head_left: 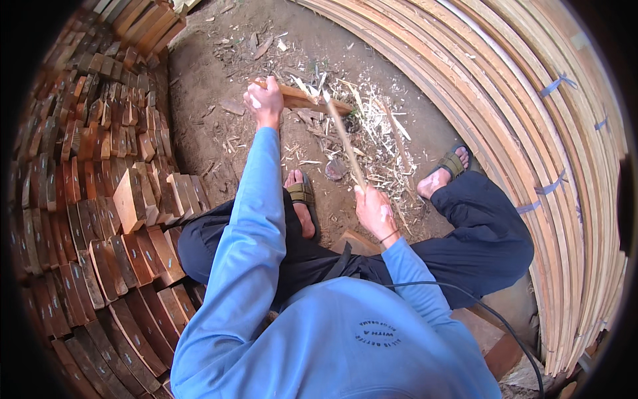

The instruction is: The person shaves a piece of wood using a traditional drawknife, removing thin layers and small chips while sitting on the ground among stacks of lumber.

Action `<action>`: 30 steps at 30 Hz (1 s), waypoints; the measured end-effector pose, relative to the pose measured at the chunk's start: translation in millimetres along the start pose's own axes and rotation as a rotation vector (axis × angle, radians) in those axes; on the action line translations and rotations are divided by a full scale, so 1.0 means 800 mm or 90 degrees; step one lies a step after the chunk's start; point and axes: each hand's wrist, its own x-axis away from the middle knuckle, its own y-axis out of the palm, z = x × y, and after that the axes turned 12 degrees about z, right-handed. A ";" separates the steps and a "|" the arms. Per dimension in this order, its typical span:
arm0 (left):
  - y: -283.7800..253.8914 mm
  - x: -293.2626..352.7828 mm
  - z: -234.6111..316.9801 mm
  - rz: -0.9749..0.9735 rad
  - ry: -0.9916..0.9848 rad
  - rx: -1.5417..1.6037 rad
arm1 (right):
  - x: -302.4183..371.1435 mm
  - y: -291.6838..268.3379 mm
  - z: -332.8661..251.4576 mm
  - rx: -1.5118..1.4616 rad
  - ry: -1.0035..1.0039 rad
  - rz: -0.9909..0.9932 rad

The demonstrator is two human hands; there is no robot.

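My left hand (264,103) is closed round the left end of a short brown wooden board (309,100), held just above the ground. Pale split slivers stand up along the board's upper edge. Lower and to the right, my right hand (376,213) grips the near end of a long, thin wooden handle (345,143). The handle slants up and away to the left, and its far end reaches the board's slivers. What sits at that far end is too unclear to make out, so I cannot tell the kind of tool.
Pale wood shavings (382,133) lie heaped on the dirt floor (206,100) beyond my sandalled feet. Stacked board ends (93,199) rise on my left. Long planks (531,133), tied with blue strips, curve along the right. A black cable (465,296) crosses my lap.
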 end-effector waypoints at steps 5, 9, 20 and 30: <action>-0.003 0.007 -0.008 -0.044 0.004 0.020 | 0.001 -0.014 -0.019 -0.079 -0.045 0.018; 0.005 0.000 -0.005 -0.022 0.011 0.007 | 0.001 0.027 0.033 -0.017 -0.051 0.017; -0.003 0.014 -0.004 -0.020 0.032 0.018 | 0.002 0.000 0.011 0.050 0.019 -0.101; 0.005 0.011 -0.014 -0.022 0.049 0.045 | -0.005 -0.044 -0.023 -0.316 0.123 -0.061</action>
